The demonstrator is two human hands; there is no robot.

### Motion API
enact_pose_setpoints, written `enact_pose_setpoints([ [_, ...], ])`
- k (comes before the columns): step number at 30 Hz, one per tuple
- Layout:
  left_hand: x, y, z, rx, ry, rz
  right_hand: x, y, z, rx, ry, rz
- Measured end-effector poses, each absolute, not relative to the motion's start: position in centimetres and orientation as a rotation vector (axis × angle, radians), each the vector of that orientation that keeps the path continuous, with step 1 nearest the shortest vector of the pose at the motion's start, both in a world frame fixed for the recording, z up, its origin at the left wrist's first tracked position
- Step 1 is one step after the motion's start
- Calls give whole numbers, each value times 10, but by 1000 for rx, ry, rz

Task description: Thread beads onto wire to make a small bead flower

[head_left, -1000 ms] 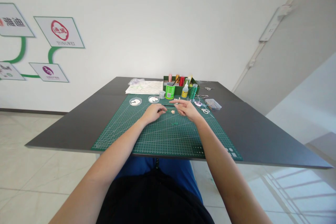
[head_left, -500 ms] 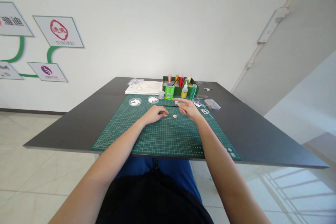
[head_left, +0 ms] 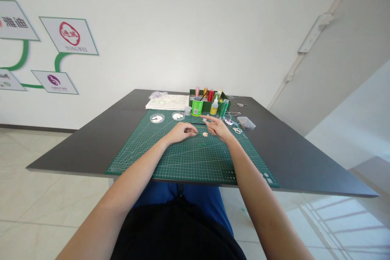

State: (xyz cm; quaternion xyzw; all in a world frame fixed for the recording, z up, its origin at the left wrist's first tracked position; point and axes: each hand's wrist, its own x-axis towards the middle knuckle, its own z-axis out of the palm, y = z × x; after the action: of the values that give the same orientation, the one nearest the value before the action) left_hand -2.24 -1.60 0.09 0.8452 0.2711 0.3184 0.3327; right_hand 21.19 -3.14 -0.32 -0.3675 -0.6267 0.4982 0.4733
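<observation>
My left hand (head_left: 182, 132) rests low over the green cutting mat (head_left: 179, 162), its fingers pinched around a thin green stem (head_left: 197, 132). A small peach-coloured flower (head_left: 205, 134) lies at the stem's right end, between my hands; whether the two are joined is hard to see. To the right of the flower is my right hand (head_left: 218, 127), index finger stretched leftward and the other fingers curled in. Anything inside those curled fingers is hidden. Beyond the hands a thin dark rod (head_left: 197, 123) lies across the mat. A small green piece (head_left: 202, 144) sits nearer my body.
Two shallow dishes (head_left: 157, 118) with white pieces stand at the back left. Behind are a white tub (head_left: 187, 110), green can (head_left: 197, 107), glue bottle (head_left: 214, 106) and green box (head_left: 192, 92) of spools. Scissors (head_left: 237, 130) and a clear case (head_left: 246, 122) lie at right.
The peach flower has shifted slightly right and turned, with my left fingertips moving a little right as well. My right hand keeps nearly the same pose.
</observation>
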Motion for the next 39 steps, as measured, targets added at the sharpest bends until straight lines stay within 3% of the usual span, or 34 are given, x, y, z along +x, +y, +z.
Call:
enact_pose_setpoints([
  [39,-29,10,-9,1787,862,1310,201,-29,-10,-1186,-1963,1044],
])
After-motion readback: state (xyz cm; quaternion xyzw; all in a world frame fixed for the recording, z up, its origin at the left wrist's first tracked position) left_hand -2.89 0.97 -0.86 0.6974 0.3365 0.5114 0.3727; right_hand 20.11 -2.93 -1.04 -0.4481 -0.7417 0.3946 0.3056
